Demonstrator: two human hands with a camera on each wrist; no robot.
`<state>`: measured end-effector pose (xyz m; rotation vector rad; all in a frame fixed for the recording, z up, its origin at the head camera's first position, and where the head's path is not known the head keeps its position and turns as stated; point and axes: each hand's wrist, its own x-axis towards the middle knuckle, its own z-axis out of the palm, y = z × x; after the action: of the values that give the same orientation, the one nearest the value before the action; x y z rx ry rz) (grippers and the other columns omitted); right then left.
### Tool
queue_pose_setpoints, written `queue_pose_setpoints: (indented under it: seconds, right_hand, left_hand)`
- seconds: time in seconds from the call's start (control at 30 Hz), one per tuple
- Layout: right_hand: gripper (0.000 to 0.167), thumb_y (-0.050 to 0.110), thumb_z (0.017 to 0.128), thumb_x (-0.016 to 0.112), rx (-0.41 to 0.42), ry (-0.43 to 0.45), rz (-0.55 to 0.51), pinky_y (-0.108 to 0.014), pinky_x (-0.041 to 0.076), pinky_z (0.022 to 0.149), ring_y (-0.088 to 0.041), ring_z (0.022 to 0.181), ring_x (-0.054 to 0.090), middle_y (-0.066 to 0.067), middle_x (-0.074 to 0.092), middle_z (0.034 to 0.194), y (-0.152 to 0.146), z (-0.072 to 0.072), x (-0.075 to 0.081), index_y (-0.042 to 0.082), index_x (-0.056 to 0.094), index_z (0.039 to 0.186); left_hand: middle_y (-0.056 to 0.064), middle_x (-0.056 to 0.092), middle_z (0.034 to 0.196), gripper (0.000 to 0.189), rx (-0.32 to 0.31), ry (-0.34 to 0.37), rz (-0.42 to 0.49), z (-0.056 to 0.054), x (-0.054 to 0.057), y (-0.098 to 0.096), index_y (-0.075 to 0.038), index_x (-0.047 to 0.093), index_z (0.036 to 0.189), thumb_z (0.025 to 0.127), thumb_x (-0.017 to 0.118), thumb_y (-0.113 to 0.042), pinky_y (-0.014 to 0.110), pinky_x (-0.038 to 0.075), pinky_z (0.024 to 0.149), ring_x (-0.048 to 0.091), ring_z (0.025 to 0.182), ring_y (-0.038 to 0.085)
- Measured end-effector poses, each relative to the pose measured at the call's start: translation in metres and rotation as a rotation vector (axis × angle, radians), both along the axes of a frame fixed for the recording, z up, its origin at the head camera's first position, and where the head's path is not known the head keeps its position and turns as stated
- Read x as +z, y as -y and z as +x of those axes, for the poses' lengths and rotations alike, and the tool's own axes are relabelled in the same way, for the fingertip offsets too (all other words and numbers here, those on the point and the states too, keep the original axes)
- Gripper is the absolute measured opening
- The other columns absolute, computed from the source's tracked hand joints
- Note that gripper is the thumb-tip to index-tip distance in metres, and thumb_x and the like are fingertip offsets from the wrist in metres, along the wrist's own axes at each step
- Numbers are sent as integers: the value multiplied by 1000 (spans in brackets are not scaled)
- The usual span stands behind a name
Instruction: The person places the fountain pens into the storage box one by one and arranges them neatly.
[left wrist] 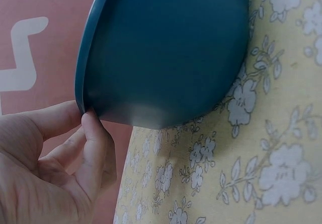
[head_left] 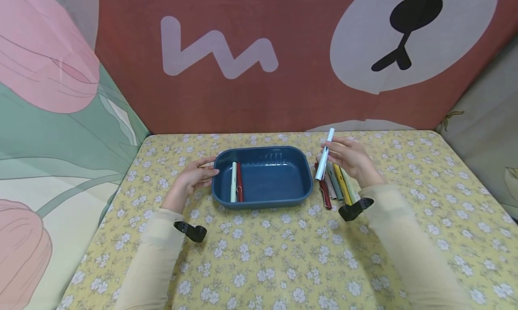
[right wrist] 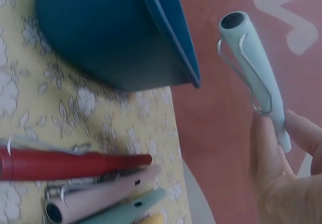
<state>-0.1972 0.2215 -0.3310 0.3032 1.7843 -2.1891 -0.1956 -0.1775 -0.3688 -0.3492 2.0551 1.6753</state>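
Left hand (head_left: 193, 177) on blue tray (head_left: 263, 201), right hand (head_left: 351, 159) around pale blue pen (head_left: 325, 155).

No readable text

No letters, numbers, labels or brand marks could be read anywhere; the backdrop (head_left: 259, 54) bore only a pale zigzag shape (head_left: 218, 49) and a cartoon muzzle, neither being legible writing.

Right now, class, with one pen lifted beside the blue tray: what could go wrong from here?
1. The right hand pinches the pale blue clip-capped pen only near its lower end; it might slip.
2. The left hand merely touches the rim of the dark blue plastic tray, so a bump could perhaps slide it.
3. The loose pens lying on the floral tablecloth sit under the right hand and could be knocked.
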Motion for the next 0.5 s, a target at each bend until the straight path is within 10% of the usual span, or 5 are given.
queue_pose_setpoints:
  seconds: [0.5]
  right_hand:
    - [61, 7, 96, 55, 2, -21, 62, -12, 55, 68, 0, 73, 67, 11, 68, 76, 38, -3, -5, -5, 24, 148]
  left_hand:
    - [13, 30, 153, 60, 3, 5, 8, 1, 1, -1, -21, 32, 151, 97, 56, -11, 14, 52, 61, 57, 73, -1]
